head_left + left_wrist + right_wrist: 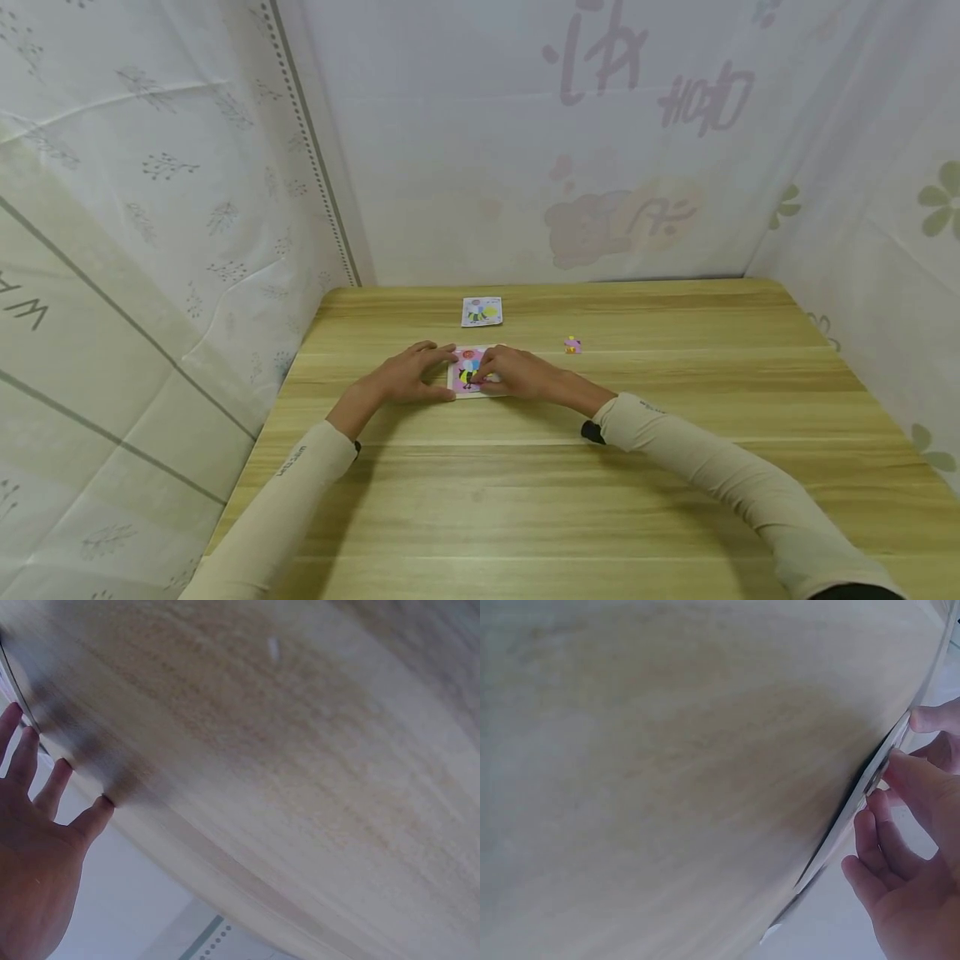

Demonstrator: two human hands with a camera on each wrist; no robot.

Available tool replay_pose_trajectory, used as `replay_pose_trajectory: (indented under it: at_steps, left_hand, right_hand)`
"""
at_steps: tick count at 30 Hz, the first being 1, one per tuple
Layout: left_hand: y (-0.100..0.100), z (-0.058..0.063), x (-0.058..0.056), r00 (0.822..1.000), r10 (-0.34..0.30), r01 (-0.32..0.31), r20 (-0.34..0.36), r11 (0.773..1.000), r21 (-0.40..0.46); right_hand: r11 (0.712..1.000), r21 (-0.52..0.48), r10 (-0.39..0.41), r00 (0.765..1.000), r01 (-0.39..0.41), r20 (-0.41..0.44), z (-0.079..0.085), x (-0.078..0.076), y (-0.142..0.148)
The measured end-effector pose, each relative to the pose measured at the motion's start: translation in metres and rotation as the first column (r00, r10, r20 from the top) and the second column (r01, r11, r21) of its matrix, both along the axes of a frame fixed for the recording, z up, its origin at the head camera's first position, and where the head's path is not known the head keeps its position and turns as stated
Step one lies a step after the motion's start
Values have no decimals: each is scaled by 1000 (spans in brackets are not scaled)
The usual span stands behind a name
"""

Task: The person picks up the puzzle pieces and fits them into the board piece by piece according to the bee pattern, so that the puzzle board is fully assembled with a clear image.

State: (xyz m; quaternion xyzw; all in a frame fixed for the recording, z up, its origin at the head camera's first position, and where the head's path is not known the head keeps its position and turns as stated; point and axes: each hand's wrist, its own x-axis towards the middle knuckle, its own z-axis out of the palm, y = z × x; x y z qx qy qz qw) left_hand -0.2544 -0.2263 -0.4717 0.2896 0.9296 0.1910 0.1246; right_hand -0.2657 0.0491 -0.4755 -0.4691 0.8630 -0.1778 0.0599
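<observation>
A small jigsaw puzzle (467,379) with a bee on a pink ground lies in a pale tray on the table. My left hand (408,372) touches the tray's left side, its fingers nearly straight and thumb by the near corner; those spread fingers (46,796) show in the left wrist view. Over the puzzle's right part, my right hand (521,373) pinches a thin puzzle piece (877,778) between thumb and fingertips. This hand hides most of the piece and the tray's right side. A loose pink and yellow puzzle piece (572,345) lies farther right.
Behind the tray lies a picture card (482,312) showing a bee. The wooden table (480,500) reaches back to a white printed curtain (480,167), with more printed cloth at both sides.
</observation>
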Motion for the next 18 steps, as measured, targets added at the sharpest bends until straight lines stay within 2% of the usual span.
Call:
replay_pose_trajectory:
  at_steps: [13, 18]
  left_hand:
    - [0, -2, -2, 1000, 3, -3, -8, 1000, -4]
    - [-1, -1, -2, 1000, 8, -8, -4, 1000, -7]
  right_hand:
    - [999, 47, -2, 999, 5, -49, 3, 3, -5]
    - [1000, 29, 11, 999, -10, -50, 3, 4, -2]
